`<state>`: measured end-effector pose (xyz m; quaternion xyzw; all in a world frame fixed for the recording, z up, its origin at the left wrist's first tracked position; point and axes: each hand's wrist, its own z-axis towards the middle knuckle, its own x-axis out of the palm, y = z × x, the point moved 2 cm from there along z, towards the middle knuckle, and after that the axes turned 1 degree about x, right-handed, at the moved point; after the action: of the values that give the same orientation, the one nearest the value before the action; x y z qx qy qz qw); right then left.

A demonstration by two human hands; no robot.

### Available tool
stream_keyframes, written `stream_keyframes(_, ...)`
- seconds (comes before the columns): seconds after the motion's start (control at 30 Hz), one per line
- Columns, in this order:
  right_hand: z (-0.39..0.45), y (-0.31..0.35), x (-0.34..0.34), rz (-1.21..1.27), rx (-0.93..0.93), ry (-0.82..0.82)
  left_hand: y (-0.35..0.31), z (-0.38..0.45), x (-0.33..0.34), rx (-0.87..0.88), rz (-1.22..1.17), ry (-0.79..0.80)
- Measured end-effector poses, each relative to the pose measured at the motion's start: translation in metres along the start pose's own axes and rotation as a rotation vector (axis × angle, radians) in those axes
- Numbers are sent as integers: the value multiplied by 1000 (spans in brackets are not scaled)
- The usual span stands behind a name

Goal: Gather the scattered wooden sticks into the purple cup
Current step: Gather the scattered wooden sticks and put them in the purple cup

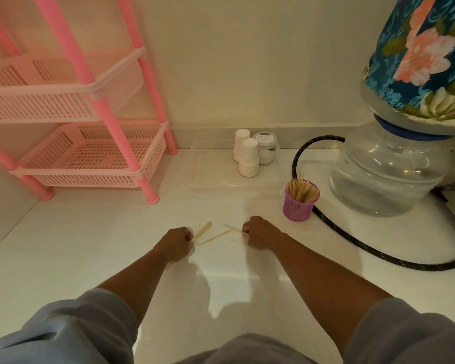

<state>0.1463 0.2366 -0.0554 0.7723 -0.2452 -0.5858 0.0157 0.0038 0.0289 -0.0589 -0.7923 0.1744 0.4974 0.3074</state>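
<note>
1. Grey sleeves (63, 334) frame the bottom edge.
2. Left hand (177, 243) curls around several wooden sticks (202, 231) on the white desk (90, 245).
3. Right hand (258, 232) pinches more sticks.
4. Purple cup (298, 204), already holding many sticks, stands just beyond the right hand, beside a black hose (352, 248).

A pink rack (90, 153) stands at the left on the white floor (90, 245), two paper-cup stacks (247, 156) and a jar (268, 147) sit near the wall, and a black hose (378, 253) curves round a cloth-covered water bottle (389, 174) at the right.
</note>
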Motion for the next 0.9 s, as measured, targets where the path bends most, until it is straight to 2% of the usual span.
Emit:
stream_keyframes(0.23,6,-13,-29,286,140,-172,-33,10,-17,72,-246,-98)
stream_keyframes(0.37,7,-16,-46,405,154,-272,-58,16,-30,122,-346,-143)
stream_keyframes(0.67,1,-15,-79,502,71,-431,-108,39,-51,237,-479,-182)
stream_keyframes(0.9,-3,-28,-102,582,101,-559,-145,49,-70,301,-508,-224)
